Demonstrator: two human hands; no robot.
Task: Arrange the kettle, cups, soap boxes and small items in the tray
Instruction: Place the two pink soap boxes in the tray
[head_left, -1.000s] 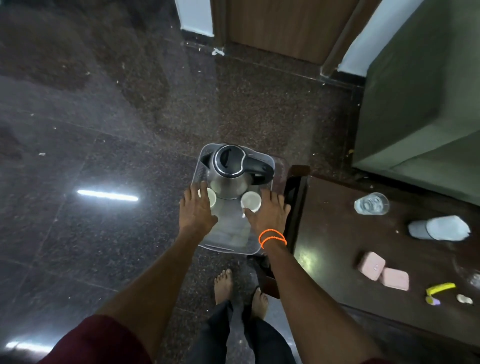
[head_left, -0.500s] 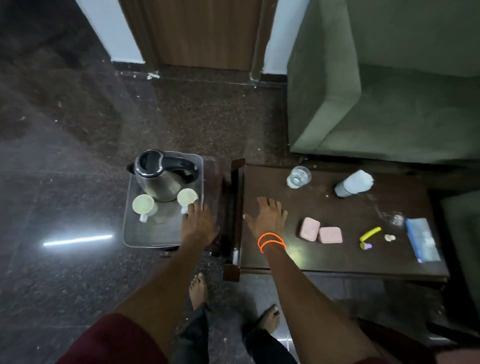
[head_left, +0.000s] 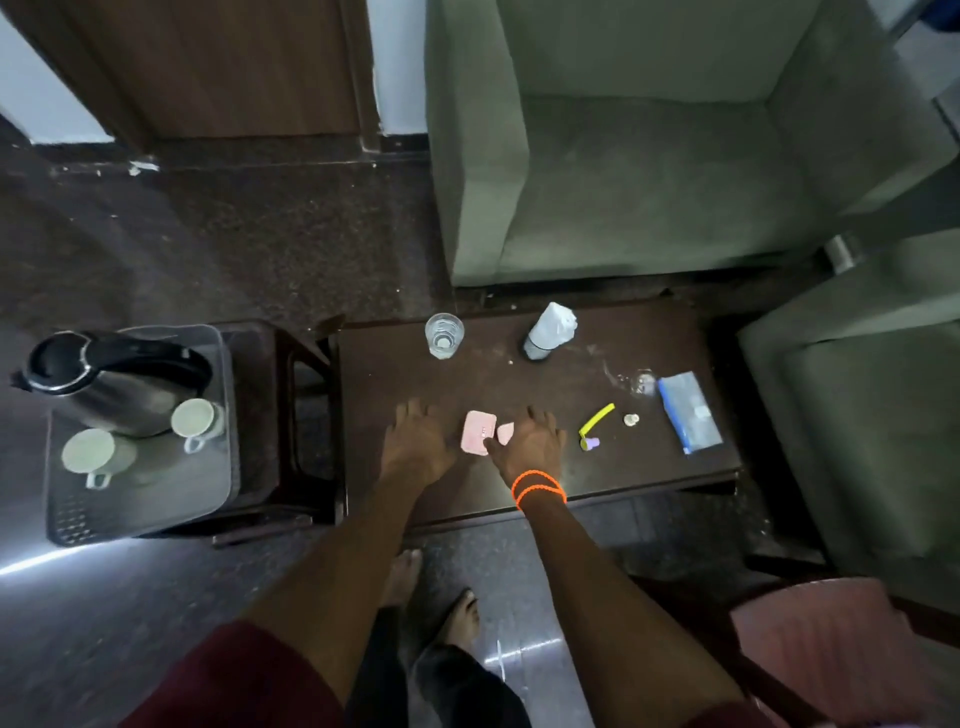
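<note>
Both hands spread flat, left hand (head_left: 415, 447) beside pink soap box (head_left: 477, 439), right hand (head_left: 530, 441) covering second, table edge (head_left: 649, 491) near.

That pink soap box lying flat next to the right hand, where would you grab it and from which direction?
Probably by its two long side edges, coming straight down from above. The pink soap box lies flat on the dark table, so only its top and thin sides are reachable. The left hand is beside its left edge, while the right hand covers most of the second soap box.
</note>
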